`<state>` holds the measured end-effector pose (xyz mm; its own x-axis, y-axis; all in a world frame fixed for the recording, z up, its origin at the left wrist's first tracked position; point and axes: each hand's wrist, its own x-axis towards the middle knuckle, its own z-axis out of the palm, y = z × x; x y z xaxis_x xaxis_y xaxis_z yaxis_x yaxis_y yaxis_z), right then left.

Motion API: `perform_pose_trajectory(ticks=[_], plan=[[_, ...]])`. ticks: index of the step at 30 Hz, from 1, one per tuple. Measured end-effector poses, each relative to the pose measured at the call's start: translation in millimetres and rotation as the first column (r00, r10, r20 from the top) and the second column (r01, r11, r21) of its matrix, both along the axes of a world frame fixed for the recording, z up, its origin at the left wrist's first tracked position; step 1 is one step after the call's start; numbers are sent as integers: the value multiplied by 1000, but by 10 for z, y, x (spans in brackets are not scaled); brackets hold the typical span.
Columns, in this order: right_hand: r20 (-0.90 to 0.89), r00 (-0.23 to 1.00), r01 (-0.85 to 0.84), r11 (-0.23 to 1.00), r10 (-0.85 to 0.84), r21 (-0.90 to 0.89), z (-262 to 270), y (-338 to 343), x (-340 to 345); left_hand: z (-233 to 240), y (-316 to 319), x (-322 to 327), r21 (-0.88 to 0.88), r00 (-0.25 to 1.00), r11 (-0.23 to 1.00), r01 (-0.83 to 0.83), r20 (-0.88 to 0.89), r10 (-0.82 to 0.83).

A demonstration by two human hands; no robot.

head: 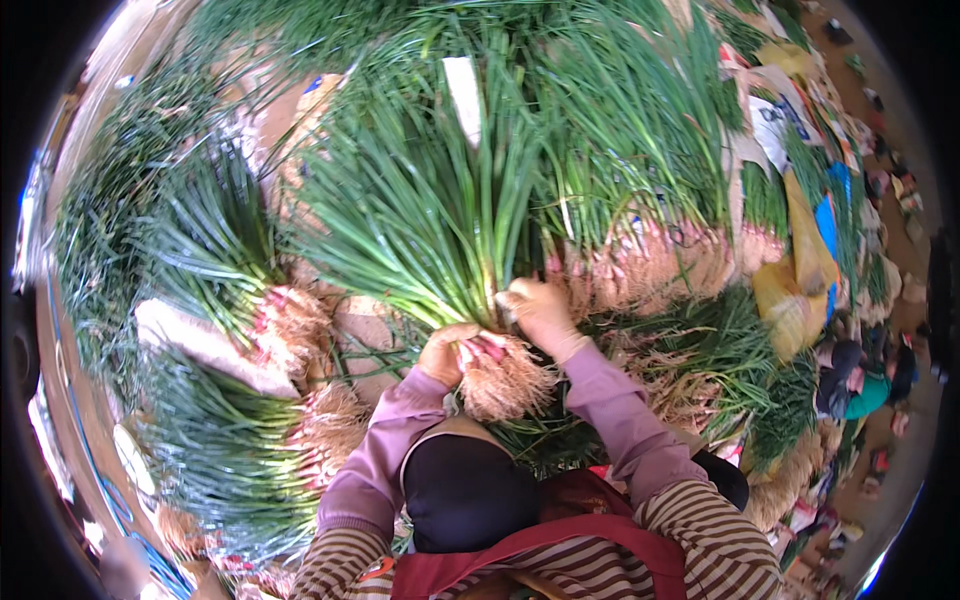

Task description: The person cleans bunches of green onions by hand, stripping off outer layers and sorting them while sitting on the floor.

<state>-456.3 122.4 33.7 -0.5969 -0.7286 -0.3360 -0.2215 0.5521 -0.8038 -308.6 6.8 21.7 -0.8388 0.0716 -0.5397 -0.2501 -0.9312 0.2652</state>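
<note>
A large bunch of spring onions (442, 247) with long green leaves fans out away from me. Its pinkish-red bulbs and tangled pale roots (504, 382) point back toward my body. My left hand (441, 356) is wrapped around the left side of the bunch, just above the bulbs. On the other side, my right hand (541, 313) has its fingers curled in against the stalks, a little higher than the left hand. It pinches at the stalk bases, though exactly what lies between the fingertips is hard to make out.
More rooted spring onions (649, 259) stand in a row at the right. Other bunches lie at the left (292, 322) and lower left (247, 442). Loose greens (697, 352) cover the ground at right. Beyond are a yellow sack (795, 300) and a seated person (862, 382).
</note>
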Motion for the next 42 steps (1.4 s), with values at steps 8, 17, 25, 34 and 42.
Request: perform_pose_trajectory(ticks=[8, 17, 25, 34, 42], plan=[[191, 883, 420, 904, -428, 86, -257, 327, -93, -212, -8, 129, -90, 993, 995, -31, -112, 21], [-855, 506, 450, 811, 113, 373, 495, 847, -1631, -110, 25, 45, 10, 982, 996, 85, -170, -82], [-520, 854, 271, 866, -16, 419, 645, 676, -655, -122, 46, 8, 21, 993, 999, 43, -109, -41], [390, 921, -33, 996, -1, 81, 192, 652, 108, -197, 10, 40, 42, 970, 991, 125, -215, -113], [476, 852, 322, 935, -218, -147, 162, 135, 107, -130, 17, 37, 50, 978, 987, 155, -146, -146]])
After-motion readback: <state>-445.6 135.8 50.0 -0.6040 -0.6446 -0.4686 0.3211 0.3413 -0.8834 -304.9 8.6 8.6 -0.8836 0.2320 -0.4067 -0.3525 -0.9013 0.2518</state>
